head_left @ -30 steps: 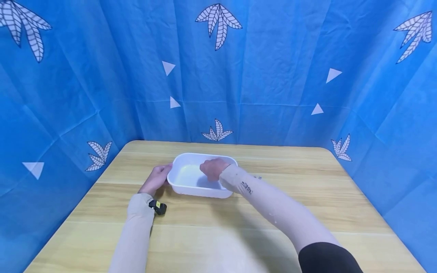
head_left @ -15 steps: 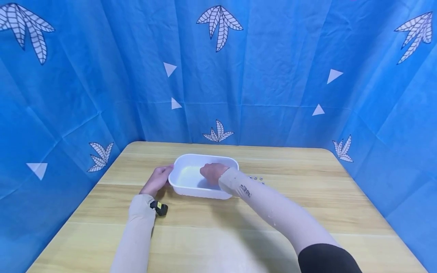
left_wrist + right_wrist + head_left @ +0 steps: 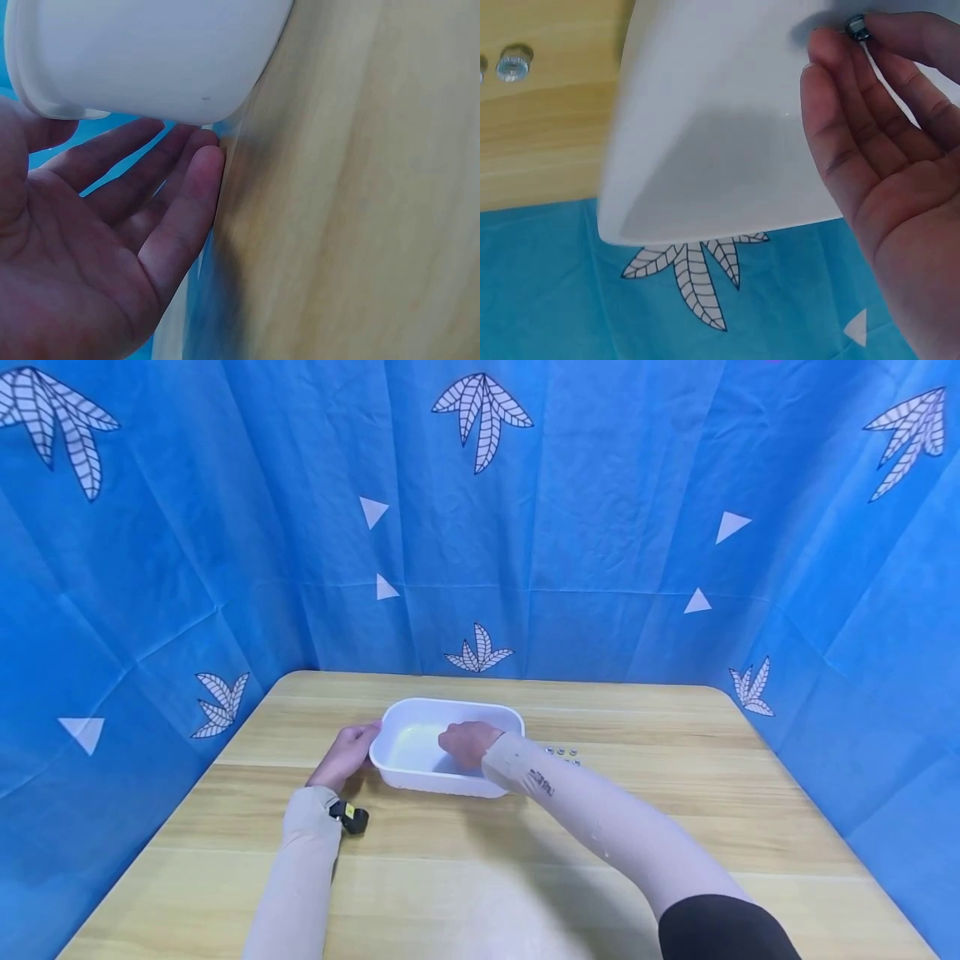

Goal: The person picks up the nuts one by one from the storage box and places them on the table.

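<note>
A white plastic tub (image 3: 435, 783) stands on the table. My left hand (image 3: 347, 756) holds its left end; in the left wrist view the thumb is at the rim and the loosely bent fingers lie by the outer wall. My right hand (image 3: 468, 744) is inside the tub, low over its floor. Between thumb and fingertips it pinches a small shiny metal piece (image 3: 857, 28), dark and round, seen only in the right wrist view. Other small round metal pieces (image 3: 561, 751) sit on the table right of the tub, partly behind the right forearm.
The wooden table (image 3: 465, 893) reaches to a blue curtain (image 3: 600, 527) with leaf prints at the back and both sides. A black wrist camera (image 3: 349, 817) sticks out from the left wrist. The right forearm crosses the tub's right rim.
The view has shifted slightly, and more of the small metal pieces show beside the right forearm. Both hands have stayed nearly in place, the right one inside the tub.
</note>
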Tool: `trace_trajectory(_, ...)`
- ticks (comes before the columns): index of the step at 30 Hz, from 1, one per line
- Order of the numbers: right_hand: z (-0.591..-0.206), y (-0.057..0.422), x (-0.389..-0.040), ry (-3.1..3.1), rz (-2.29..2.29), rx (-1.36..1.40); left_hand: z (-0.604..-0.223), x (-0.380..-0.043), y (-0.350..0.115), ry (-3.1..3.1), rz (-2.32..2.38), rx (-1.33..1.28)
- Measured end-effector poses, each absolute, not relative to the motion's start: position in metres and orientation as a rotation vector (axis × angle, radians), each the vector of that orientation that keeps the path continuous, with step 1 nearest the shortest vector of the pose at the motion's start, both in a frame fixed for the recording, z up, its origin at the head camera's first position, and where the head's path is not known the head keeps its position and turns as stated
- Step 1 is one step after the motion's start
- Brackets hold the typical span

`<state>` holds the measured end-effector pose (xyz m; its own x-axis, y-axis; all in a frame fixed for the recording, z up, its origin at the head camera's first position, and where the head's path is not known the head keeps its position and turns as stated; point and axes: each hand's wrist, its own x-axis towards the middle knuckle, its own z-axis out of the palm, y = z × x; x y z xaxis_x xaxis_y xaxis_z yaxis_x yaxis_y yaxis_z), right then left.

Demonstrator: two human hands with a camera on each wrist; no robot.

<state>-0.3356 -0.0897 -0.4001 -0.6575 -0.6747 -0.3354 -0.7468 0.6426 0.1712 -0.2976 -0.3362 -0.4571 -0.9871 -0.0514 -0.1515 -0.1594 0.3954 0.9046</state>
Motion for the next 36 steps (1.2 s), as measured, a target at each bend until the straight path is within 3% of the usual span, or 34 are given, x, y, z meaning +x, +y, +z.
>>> trace_trajectory(21, -0.397, -0.064, -0.340, 2.650, 0.455, -1.162, -0.457, -0.298, -0.333, 2.532, 1.698, -0.148)
trace_trajectory(36, -0.364, -0.039, -0.351, 2.666, 0.353, -1.144, -0.453, -0.296, -0.334, 2.527, 1.693, -0.141)
